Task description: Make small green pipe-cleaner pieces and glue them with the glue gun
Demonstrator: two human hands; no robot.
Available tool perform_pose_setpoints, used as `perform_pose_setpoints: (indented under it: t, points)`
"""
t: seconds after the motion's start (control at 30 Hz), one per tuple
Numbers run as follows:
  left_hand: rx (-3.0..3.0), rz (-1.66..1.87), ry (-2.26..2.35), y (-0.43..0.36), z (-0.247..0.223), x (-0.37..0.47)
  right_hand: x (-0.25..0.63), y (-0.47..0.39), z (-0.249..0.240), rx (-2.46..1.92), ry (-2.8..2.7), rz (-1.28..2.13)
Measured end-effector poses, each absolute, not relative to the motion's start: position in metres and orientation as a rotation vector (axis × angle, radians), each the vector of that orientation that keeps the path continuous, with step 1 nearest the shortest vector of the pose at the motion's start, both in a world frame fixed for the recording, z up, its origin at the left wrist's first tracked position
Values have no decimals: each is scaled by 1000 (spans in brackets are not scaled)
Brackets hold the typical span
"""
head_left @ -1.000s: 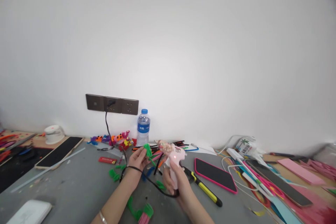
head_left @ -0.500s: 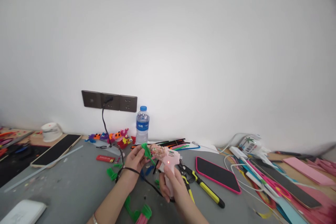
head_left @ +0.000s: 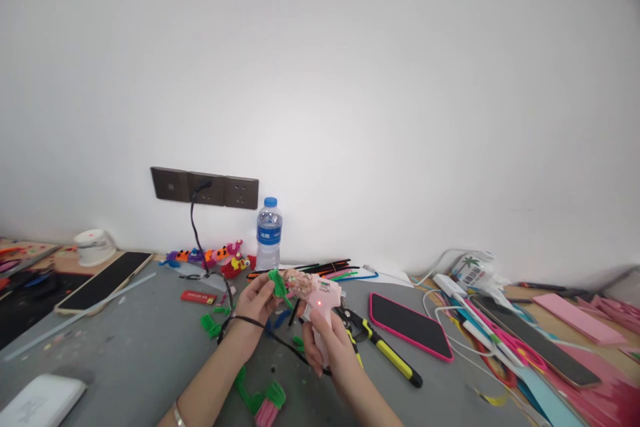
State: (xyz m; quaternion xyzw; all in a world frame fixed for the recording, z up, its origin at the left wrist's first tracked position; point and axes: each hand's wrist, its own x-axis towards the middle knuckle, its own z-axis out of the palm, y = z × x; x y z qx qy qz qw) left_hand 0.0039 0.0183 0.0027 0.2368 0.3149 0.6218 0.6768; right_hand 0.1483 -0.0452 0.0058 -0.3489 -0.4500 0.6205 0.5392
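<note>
My right hand (head_left: 325,341) is wrapped round the handle of a pink glue gun (head_left: 326,295), whose red light is on. Its glue-crusted front end points left, at a green fuzzy piece (head_left: 276,283) that looks bent from pipe cleaner. My left hand (head_left: 256,310) pinches that green piece right by the nozzle; whether they touch I cannot tell. The gun's black cord (head_left: 280,341) crosses my left wrist. Below my hands lie more green pieces, one with a pink bundle (head_left: 269,412). Yellow-and-black pliers (head_left: 395,359) rest beside my right hand.
A water bottle (head_left: 269,237) stands against the wall near a socket panel (head_left: 205,188). Pink-edged phone (head_left: 410,325) lies to the right, another phone (head_left: 105,281) to the left. Pipe cleaners (head_left: 325,269) lie at the back. A white box (head_left: 43,401) sits front left.
The whole view has shifted slightly, so things appear a little higher and further left. Both hands keep their holds on the green piece and the glue gun.
</note>
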Motion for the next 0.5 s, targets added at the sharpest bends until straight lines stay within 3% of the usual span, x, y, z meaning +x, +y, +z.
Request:
perform_pose_setpoints:
  t: [0.5]
  points:
    - [510, 1418, 670, 14, 10, 3, 150, -49, 13, -871, -1127, 1470]
